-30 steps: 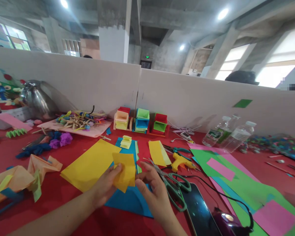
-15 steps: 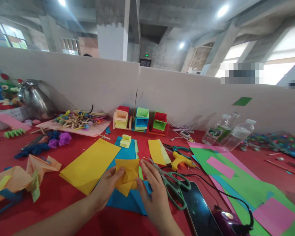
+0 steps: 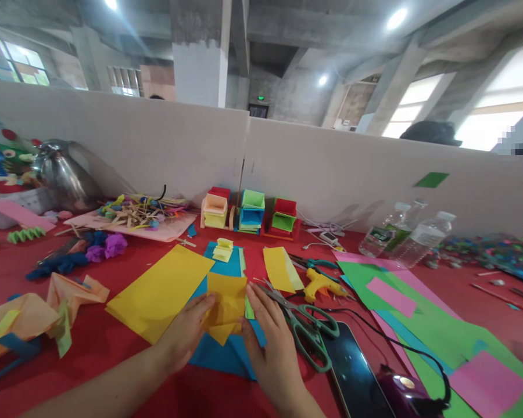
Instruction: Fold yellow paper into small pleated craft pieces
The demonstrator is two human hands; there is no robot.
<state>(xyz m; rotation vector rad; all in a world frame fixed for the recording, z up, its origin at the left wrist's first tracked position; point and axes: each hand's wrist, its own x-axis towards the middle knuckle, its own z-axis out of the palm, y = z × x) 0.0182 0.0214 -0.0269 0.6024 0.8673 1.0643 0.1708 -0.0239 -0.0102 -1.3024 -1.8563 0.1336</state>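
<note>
A creased piece of yellow paper (image 3: 227, 297) with folded lower flaps is held up between my hands, above blue sheets (image 3: 230, 359). My left hand (image 3: 188, 326) pinches its left edge, thumb in front. On the other side my right hand (image 3: 270, 339) has its thumb at the lower right corner and its long fingers along the right edge. Green-handled scissors (image 3: 311, 334) lie just right of my right hand. Left of the held paper is a larger yellow sheet (image 3: 159, 290). A small pale-yellow folded strip (image 3: 222, 249) sits on the blue paper.
Folded paper boxes (image 3: 251, 210) stand by the white partition (image 3: 157, 145). A yellow glue gun (image 3: 322, 284), a phone (image 3: 359, 368) and a dark cable lie to the right, near green and pink sheets (image 3: 444, 331). Plastic bottles (image 3: 425, 235) and a steel jug (image 3: 65, 177) stand farther back.
My left thumb has slid from the front middle of the yellow paper to its left edge. The paper has risen and turned slightly; my right hand has barely shifted.
</note>
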